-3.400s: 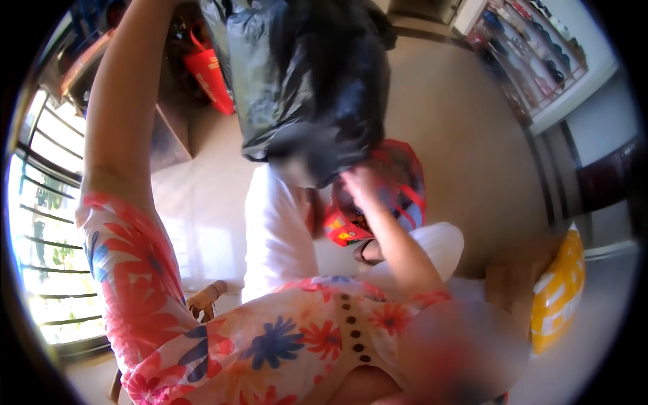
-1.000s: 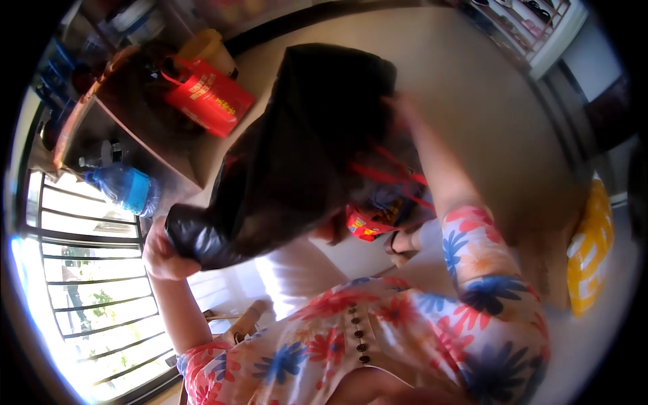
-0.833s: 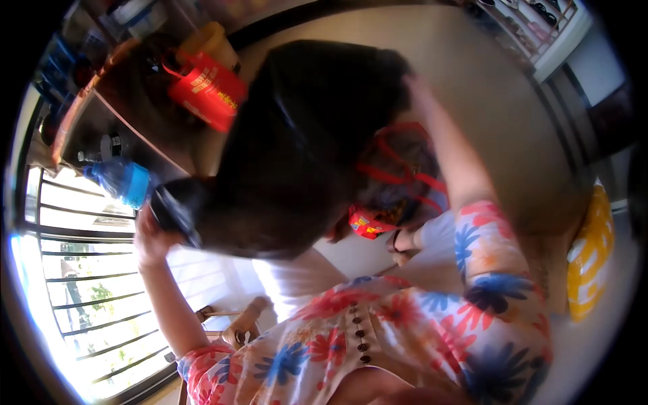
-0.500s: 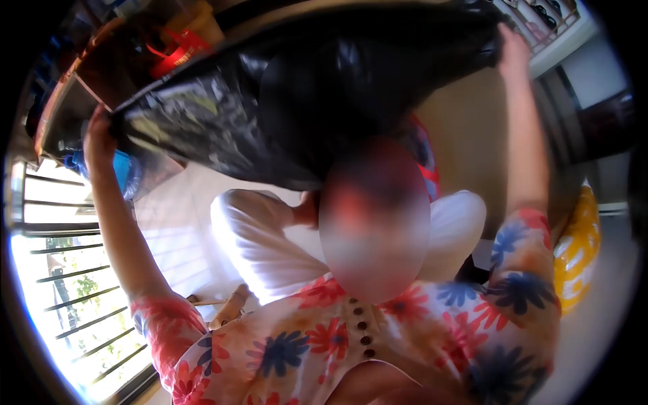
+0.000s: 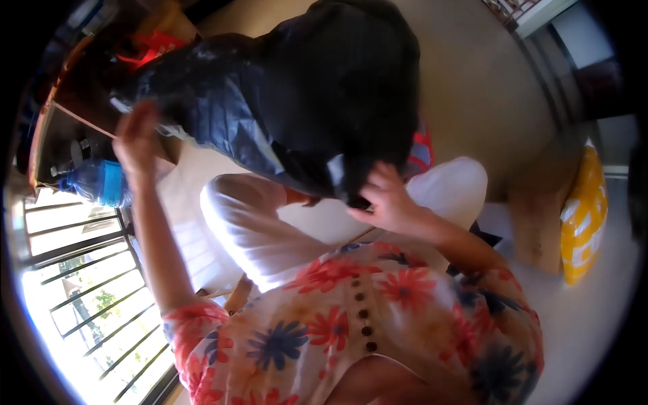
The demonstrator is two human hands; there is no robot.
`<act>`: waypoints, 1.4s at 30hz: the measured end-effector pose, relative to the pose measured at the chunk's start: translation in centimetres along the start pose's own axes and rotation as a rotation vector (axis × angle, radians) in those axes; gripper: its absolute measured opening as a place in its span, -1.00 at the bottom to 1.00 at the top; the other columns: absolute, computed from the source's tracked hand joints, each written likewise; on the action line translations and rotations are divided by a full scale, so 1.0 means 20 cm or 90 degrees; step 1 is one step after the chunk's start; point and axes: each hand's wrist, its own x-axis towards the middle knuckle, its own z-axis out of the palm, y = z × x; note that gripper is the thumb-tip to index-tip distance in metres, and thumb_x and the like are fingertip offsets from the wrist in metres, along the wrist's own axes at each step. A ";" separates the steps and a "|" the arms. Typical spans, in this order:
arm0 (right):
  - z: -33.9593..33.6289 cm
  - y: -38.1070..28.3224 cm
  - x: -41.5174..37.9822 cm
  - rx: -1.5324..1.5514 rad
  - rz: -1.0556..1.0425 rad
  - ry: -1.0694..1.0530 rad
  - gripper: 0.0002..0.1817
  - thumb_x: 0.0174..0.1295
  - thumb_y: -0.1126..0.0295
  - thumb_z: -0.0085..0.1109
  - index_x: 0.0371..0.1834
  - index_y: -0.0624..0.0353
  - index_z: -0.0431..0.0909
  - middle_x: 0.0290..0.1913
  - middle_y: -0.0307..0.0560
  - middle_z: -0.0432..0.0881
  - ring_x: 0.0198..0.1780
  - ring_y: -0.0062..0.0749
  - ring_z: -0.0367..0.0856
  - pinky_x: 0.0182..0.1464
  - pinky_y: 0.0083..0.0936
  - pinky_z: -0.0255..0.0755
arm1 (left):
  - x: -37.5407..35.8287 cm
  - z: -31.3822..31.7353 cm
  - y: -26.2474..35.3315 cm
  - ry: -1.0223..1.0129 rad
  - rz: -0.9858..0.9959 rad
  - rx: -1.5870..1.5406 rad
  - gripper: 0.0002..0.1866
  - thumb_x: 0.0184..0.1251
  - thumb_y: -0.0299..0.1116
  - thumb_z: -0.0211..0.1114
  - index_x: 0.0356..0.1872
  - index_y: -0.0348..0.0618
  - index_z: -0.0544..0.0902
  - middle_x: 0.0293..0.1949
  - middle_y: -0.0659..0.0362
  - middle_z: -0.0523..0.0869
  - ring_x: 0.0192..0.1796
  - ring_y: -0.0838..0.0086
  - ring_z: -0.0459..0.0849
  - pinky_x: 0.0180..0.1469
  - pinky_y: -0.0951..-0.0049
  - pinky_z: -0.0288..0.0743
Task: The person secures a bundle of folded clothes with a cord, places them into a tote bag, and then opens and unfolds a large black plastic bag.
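A large black plastic bag (image 5: 324, 94), glossy and creased, spreads in front of me above my crossed legs. My right hand (image 5: 390, 201) has its fingers closed on the bag's near edge, close to my chest. At the left end of the bag is my left hand (image 5: 138, 142), raised, its fingers right at the plastic but smeared by motion, so I cannot tell their grip. Behind the bag, part of a red and grey item (image 5: 422, 150) shows near my right knee.
A water bottle with a blue label (image 5: 101, 182) lies at the left beside a shelf, under a red item (image 5: 154, 48). A barred window (image 5: 94, 290) is at lower left. On the right, a yellow and white package (image 5: 582, 219) leans by a cardboard box (image 5: 536, 216).
My right hand has come from the far upper right to near my chest, folding the stretched bag inward. My left hand has shifted a little right and toward me.
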 end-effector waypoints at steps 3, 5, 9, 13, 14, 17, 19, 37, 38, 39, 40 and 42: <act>0.08 -0.04 0.02 0.044 -0.013 -0.061 -0.59 -0.14 0.14 0.27 -0.40 0.32 0.51 -0.21 -0.03 0.47 -0.12 -0.22 0.35 -0.11 -0.37 0.23 | -0.40 0.26 0.36 -0.222 0.001 -0.213 -0.89 0.00 -0.52 0.29 -0.40 -0.28 0.63 -0.45 0.14 0.64 -0.41 0.56 0.58 -0.33 0.58 0.46; 0.08 -0.08 0.02 0.069 -0.026 -0.037 -0.57 -0.12 0.16 0.26 -0.34 0.34 0.51 -0.16 -0.03 0.48 -0.09 -0.21 0.36 -0.09 -0.36 0.24 | -0.59 0.34 0.52 -0.301 -0.018 -0.228 -0.90 0.01 -0.50 0.31 -0.45 -0.32 0.61 -0.51 0.20 0.59 -0.45 0.59 0.52 -0.37 0.64 0.38; 0.07 -0.10 -0.03 0.082 -0.004 -0.043 -0.61 -0.09 0.27 0.24 -0.26 0.35 0.51 -0.10 -0.04 0.48 -0.04 -0.22 0.38 -0.06 -0.36 0.27 | -0.79 0.48 0.61 -0.447 -0.096 -0.278 -0.89 0.01 -0.48 0.31 -0.47 -0.33 0.62 -0.56 0.18 0.59 -0.51 0.63 0.51 -0.44 0.64 0.38; 0.05 -0.16 -0.01 0.097 0.004 -0.046 -0.73 -0.11 0.38 0.21 -0.31 0.27 0.53 -0.17 -0.11 0.51 -0.08 -0.27 0.39 -0.08 -0.38 0.27 | -0.91 0.49 0.53 -0.522 -0.168 -0.275 -0.91 0.04 -0.50 0.22 -0.47 -0.34 0.61 -0.57 0.15 0.62 -0.51 0.64 0.54 -0.45 0.63 0.40; 0.06 -0.17 0.00 0.102 0.003 -0.046 -0.75 -0.11 0.39 0.21 -0.33 0.25 0.53 -0.18 -0.12 0.52 -0.09 -0.28 0.39 -0.09 -0.38 0.27 | -0.93 0.47 0.53 -0.551 -0.142 -0.248 -0.91 0.03 -0.51 0.22 -0.46 -0.33 0.61 -0.57 0.14 0.62 -0.51 0.64 0.55 -0.43 0.62 0.41; 0.09 -0.16 0.02 0.122 0.005 0.022 -0.84 -0.11 0.44 0.19 -0.41 0.21 0.53 -0.22 -0.15 0.53 -0.13 -0.31 0.42 -0.12 -0.41 0.29 | -0.97 0.41 0.56 -0.653 -0.140 -0.180 -0.83 -0.07 -0.52 0.24 -0.37 -0.30 0.59 -0.52 0.09 0.62 -0.45 0.54 0.60 -0.36 0.56 0.46; 0.12 -0.17 0.06 0.120 -0.005 0.068 -0.84 -0.11 0.45 0.18 -0.41 0.22 0.53 -0.21 -0.15 0.53 -0.15 -0.33 0.43 -0.13 -0.42 0.30 | -1.01 0.44 0.57 -0.489 -0.109 -0.151 -0.79 -0.10 -0.52 0.24 -0.35 -0.29 0.54 -0.48 0.07 0.61 -0.40 0.45 0.61 -0.35 0.54 0.46; -0.31 1.08 0.25 0.249 0.450 0.290 -0.54 0.01 0.28 0.27 -0.02 0.23 0.45 -0.16 -0.06 0.56 -0.14 -0.49 0.51 -0.08 -0.61 0.38 | -0.78 -0.09 -0.15 -0.037 -0.467 -0.711 -0.81 0.04 -0.62 0.24 -0.26 -0.27 0.61 -0.24 0.11 0.66 -0.17 0.46 0.60 0.03 0.54 0.38; -0.36 1.08 0.26 0.283 0.585 0.210 -0.35 -0.03 0.18 0.30 0.10 0.28 0.33 0.01 0.05 0.45 0.05 -0.34 0.42 0.07 -0.51 0.29 | -0.78 -0.12 -0.21 -0.040 -0.464 -0.707 -0.82 0.09 -0.59 0.21 -0.24 -0.27 0.61 -0.23 0.11 0.65 -0.15 0.47 0.59 0.06 0.52 0.36; -0.34 1.13 0.24 0.257 0.593 0.195 -0.30 -0.05 0.14 0.31 0.13 0.27 0.30 0.04 0.07 0.43 0.06 -0.31 0.41 0.08 -0.49 0.30 | -0.77 -0.13 -0.24 -0.050 -0.462 -0.729 -0.82 0.13 -0.55 0.18 -0.22 -0.28 0.60 -0.21 0.11 0.65 -0.13 0.47 0.58 0.07 0.52 0.35; -0.31 1.19 0.23 0.232 0.603 0.180 -0.25 -0.07 0.11 0.32 0.15 0.27 0.27 0.06 0.09 0.41 0.08 -0.28 0.40 0.08 -0.47 0.30 | -0.77 -0.14 -0.26 -0.061 -0.462 -0.751 -0.82 0.18 -0.52 0.15 -0.20 -0.28 0.59 -0.19 0.11 0.64 -0.10 0.47 0.57 0.09 0.51 0.33; -0.25 1.26 0.23 0.200 0.633 0.193 -0.23 -0.09 0.09 0.33 0.17 0.25 0.26 0.08 0.10 0.39 0.08 -0.24 0.39 0.08 -0.44 0.29 | -0.75 -0.16 -0.31 -0.084 -0.450 -0.758 -0.81 0.23 -0.47 0.11 -0.17 -0.30 0.57 -0.16 0.11 0.63 -0.08 0.47 0.56 0.10 0.50 0.32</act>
